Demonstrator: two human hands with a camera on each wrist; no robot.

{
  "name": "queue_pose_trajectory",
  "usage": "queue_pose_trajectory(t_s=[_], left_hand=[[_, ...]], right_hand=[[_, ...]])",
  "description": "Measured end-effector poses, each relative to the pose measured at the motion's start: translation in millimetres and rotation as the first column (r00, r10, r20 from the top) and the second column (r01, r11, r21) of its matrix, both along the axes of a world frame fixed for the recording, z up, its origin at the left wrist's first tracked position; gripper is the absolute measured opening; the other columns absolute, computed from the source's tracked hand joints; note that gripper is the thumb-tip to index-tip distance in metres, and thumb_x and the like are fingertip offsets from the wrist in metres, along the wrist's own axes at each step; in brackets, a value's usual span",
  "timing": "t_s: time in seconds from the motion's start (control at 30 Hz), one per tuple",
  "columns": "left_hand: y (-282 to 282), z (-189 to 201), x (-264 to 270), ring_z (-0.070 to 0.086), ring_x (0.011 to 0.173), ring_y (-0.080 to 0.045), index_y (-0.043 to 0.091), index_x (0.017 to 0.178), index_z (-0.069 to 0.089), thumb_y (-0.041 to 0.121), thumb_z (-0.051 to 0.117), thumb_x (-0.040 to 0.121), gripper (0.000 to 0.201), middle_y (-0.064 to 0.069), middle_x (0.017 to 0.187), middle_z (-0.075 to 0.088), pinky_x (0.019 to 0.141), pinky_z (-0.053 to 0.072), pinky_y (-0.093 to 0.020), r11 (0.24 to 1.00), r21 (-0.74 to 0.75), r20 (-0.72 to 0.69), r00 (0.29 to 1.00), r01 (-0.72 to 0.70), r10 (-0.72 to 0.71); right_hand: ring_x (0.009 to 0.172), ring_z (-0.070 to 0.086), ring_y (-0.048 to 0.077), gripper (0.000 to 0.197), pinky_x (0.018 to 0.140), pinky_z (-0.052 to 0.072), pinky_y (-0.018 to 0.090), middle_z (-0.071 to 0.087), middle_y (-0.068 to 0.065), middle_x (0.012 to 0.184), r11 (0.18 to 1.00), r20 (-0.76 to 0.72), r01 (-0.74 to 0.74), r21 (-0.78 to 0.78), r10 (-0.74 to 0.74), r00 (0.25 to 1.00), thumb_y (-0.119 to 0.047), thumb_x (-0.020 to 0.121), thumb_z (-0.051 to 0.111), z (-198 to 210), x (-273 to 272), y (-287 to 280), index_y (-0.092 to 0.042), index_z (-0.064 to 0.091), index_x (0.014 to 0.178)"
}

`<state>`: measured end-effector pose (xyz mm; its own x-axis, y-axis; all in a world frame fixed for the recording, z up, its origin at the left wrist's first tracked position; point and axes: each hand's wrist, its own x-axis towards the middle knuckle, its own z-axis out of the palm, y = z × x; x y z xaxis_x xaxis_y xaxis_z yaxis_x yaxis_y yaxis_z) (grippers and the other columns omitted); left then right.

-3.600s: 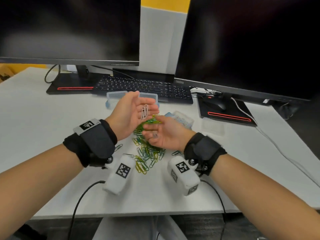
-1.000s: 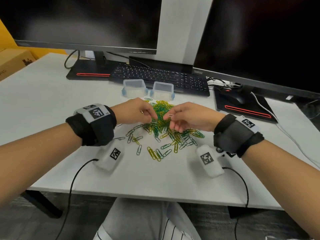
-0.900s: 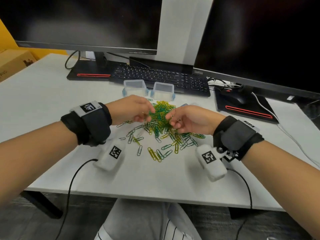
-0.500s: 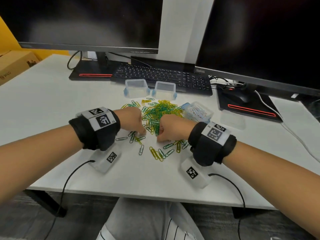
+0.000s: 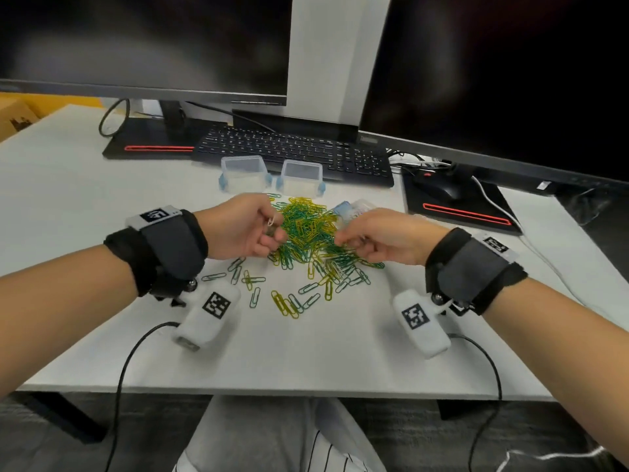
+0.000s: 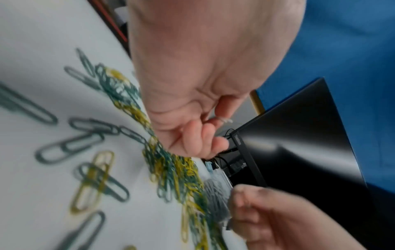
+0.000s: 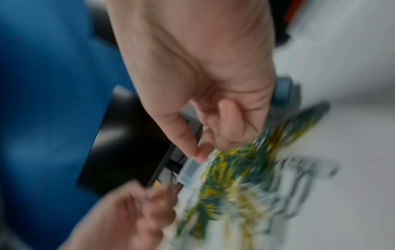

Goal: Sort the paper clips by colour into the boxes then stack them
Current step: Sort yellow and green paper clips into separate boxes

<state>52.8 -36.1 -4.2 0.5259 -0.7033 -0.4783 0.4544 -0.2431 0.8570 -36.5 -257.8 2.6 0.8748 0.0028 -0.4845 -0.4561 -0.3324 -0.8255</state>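
Note:
A heap of green and yellow paper clips (image 5: 306, 229) lies mid-table, with silver ones scattered at its near edge. My left hand (image 5: 252, 226) hovers over the heap's left side, fingers curled, pinching a silver paper clip (image 5: 271, 220), which shows as a pale clip (image 6: 224, 120) in the left wrist view. My right hand (image 5: 374, 236) hovers at the heap's right side, thumb and forefinger pressed together (image 7: 198, 153) on what looks like a small silver clip; blur hides it. Two empty clear boxes (image 5: 242, 173) (image 5: 302, 175) stand beyond the heap. A third box holding silver clips (image 5: 354, 209) peeks from behind my right hand.
A black keyboard (image 5: 292, 153) lies behind the boxes under two dark monitors. A mouse (image 5: 439, 187) sits on a black stand at the right. Cables from my wrists trail over the table's near edge (image 5: 272, 386).
Half a second ago both hands were pressed down on the clips at the heap's near edge. They have since lifted and moved apart, and the left one came up with a silver clip.

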Motion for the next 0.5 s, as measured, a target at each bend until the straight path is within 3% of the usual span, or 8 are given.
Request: queue_pose_trajectory(t_s=[0.03,0.1,0.17,0.3,0.37,0.4,0.47,0.5], left_hand=[[-3,0,0,0.032,0.055,-0.015,0.016,0.069,0.037,0.012,0.027,0.085,0.019,-0.006,0.065,0.047,0.047,0.029,-0.022,0.999,-0.035,-0.025,1.000,-0.008,0.007],[-13,0,-2,0.038,0.055,-0.016,0.015,0.068,0.040,0.013,0.029,0.084,0.020,-0.007,0.065,0.048,0.051,0.033,-0.024,1.000,-0.013,0.005,1.000,-0.006,0.006],[-27,-2,-8,0.034,0.052,-0.014,0.014,0.069,0.042,0.015,0.036,0.087,0.019,-0.004,0.065,0.041,0.049,0.029,-0.024,0.990,0.130,0.182,0.980,0.052,-0.076],[-54,-11,-21,0.051,0.067,-0.011,0.008,0.087,0.066,0.026,0.067,0.085,0.018,0.003,0.075,0.058,0.056,0.039,-0.021,0.819,0.571,0.636,0.605,0.048,-0.479],[-64,-12,-24,0.057,0.079,-0.014,0.008,0.094,0.069,0.029,0.072,0.081,0.024,0.000,0.086,0.066,0.065,0.046,-0.025,0.767,0.638,0.642,0.507,0.064,-0.576],[-68,-13,-26,0.058,0.081,-0.016,0.008,0.094,0.069,0.031,0.072,0.081,0.027,-0.002,0.088,0.067,0.068,0.047,-0.026,0.739,0.671,0.631,0.475,0.062,-0.613],[-72,-11,-28,0.058,0.078,-0.015,0.007,0.093,0.070,0.030,0.071,0.082,0.025,-0.002,0.085,0.066,0.065,0.046,-0.024,0.692,0.720,0.615,0.421,0.044,-0.667],[-73,-11,-27,0.057,0.077,-0.015,0.008,0.092,0.070,0.027,0.070,0.083,0.021,-0.001,0.083,0.065,0.064,0.043,-0.023,0.681,0.732,0.617,0.390,0.035,-0.683]], right_hand=[[0.049,0.038,0.009,0.018,0.040,0.032,0.016,0.044,-0.002,0.061,0.969,0.012,-0.052,-0.241,0.056,0.998,-0.021,0.090,0.065,-1,-3,3,-0.010,0.058,0.078],[0.052,0.045,0.012,0.028,0.046,0.037,0.019,0.051,0.000,0.061,0.759,0.009,-0.169,-0.629,0.224,0.975,-0.033,0.085,0.070,-6,-6,9,-0.008,0.062,0.076],[0.058,0.047,0.013,0.030,0.050,0.036,0.020,0.055,0.001,0.067,0.606,0.004,-0.219,-0.765,0.345,0.939,-0.035,0.084,0.072,-11,-9,18,-0.006,0.065,0.078],[0.057,0.044,0.015,0.035,0.053,0.035,0.024,0.047,0.000,0.062,0.522,-0.023,-0.240,-0.819,0.387,0.922,-0.026,0.089,0.066,-16,-7,23,-0.012,0.050,0.061],[0.061,0.047,0.018,0.028,0.054,0.037,0.026,0.051,0.003,0.067,0.579,-0.039,-0.245,-0.777,0.345,0.938,-0.028,0.090,0.062,-15,-4,18,-0.012,0.054,0.069],[0.060,0.046,0.018,0.022,0.052,0.036,0.026,0.050,0.004,0.068,0.694,-0.013,-0.216,-0.686,0.285,0.958,-0.027,0.091,0.059,-14,-3,14,-0.012,0.054,0.074],[0.051,0.038,0.016,0.014,0.042,0.029,0.022,0.045,0.004,0.065,0.977,0.020,-0.056,-0.208,0.062,0.998,-0.017,0.091,0.049,-9,-5,7,-0.014,0.047,0.077],[0.049,0.034,0.014,0.013,0.039,0.025,0.020,0.043,0.004,0.064,0.994,-0.013,0.058,0.088,-0.057,0.998,-0.011,0.089,0.045,-6,-7,3,-0.015,0.044,0.077]])
